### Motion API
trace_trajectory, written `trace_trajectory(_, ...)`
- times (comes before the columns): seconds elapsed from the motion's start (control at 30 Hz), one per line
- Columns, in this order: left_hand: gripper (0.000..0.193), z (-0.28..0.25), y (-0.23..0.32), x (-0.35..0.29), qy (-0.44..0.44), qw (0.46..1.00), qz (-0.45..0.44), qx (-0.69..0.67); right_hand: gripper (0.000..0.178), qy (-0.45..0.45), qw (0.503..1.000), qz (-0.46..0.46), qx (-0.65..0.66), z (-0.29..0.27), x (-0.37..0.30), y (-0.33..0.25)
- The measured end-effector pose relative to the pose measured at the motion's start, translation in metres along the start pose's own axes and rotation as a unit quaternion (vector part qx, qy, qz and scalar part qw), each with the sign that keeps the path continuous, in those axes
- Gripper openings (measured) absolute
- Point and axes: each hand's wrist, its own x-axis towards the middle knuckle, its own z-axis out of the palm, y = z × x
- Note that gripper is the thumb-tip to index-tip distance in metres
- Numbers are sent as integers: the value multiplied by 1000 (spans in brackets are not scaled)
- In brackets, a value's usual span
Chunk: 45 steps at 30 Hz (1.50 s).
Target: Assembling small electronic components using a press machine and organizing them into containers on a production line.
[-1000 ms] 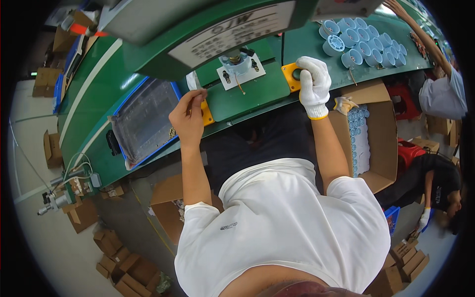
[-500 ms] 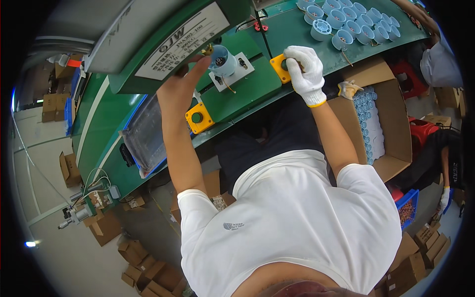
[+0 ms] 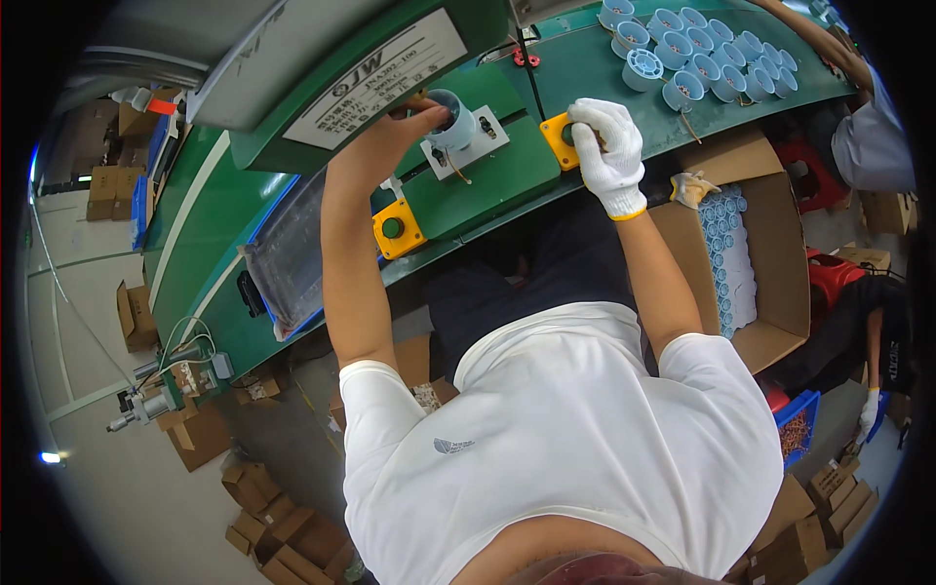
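My bare left hand (image 3: 378,148) reaches to a light-blue plastic cup (image 3: 462,129). Its fingers bend together at the cup's mouth, beside a small brass-coloured bit; the machine head partly hides them. The cup stands on a pale metal plate (image 3: 485,148) on the green machine base, and a thin wire (image 3: 462,175) hangs out beside it. My right hand (image 3: 608,161), in a white knitted glove, curls over the dark push button (image 3: 568,133) of a yellow control box (image 3: 556,141). A second yellow box (image 3: 398,230) with a green button sits nearer, below my left wrist.
A green machine head (image 3: 370,83) overhangs the left hand. Several filled blue cups (image 3: 684,91) stand at the back right. Right of me, an open carton (image 3: 783,263) holds more blue pieces, with a glove (image 3: 693,188) on its edge. Other people are at the far right.
My left hand has moved right and its fingers have gone down to the cup's mouth. The right hand stays at the button. The whole view has shifted slightly.
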Motion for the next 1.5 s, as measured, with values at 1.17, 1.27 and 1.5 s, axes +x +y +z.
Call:
trace_trajectory(1.17,17,20,-121,-83,175,976,122,-40,14,-41,996,-79,-11,-3,7,-1)
trace_trajectory(1.27,19,57,-142,-144,263,962,68,29,11,-44,995,-87,2,8,8,-5)
trace_trajectory(1.5,16,42,-131,-137,246,941,178,147,10,-81,994,-60,-35,8,2,-4)
